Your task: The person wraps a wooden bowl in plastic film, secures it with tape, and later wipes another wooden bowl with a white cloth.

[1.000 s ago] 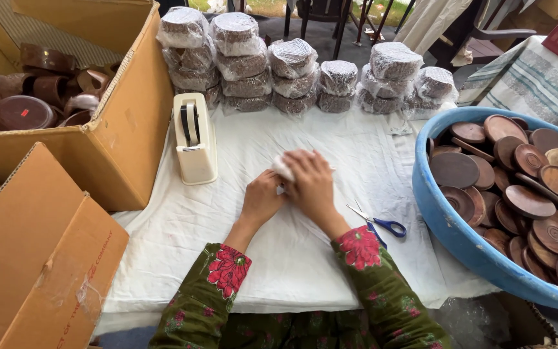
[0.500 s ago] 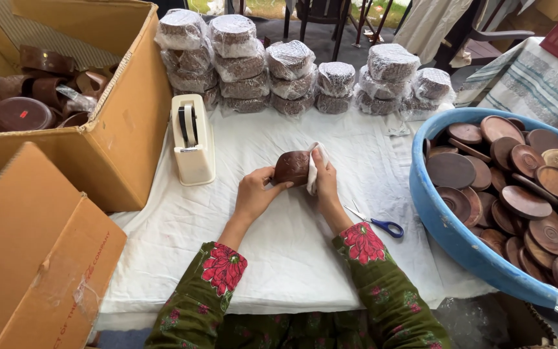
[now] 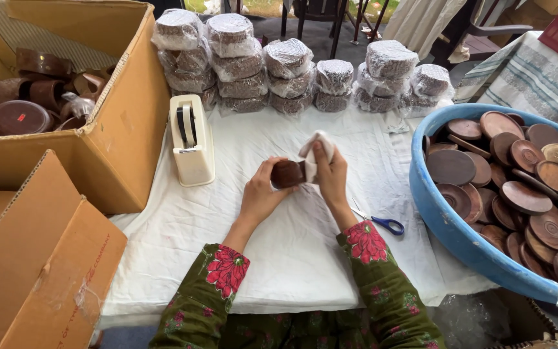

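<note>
Brown wooden piece [image 3: 287, 173] between left fingers [image 3: 267, 172], white cloth [image 3: 313, 155] under right fingers [image 3: 322, 157]

The right hand [image 3: 332, 176] and the white cloth [image 3: 314, 152] cover one side of the brown wooden piece [image 3: 287, 173] — its full shape cannot be told. Right of that piece, the blue tub [image 3: 450, 223] runs off the picture's right edge, and the scissors [image 3: 382, 223] lie partly behind the right forearm. Left of it, both cardboard boxes [image 3: 134, 123] are cut off — the contents of the wrapped bundles [image 3: 240, 55] behind are blurred by plastic.
</note>
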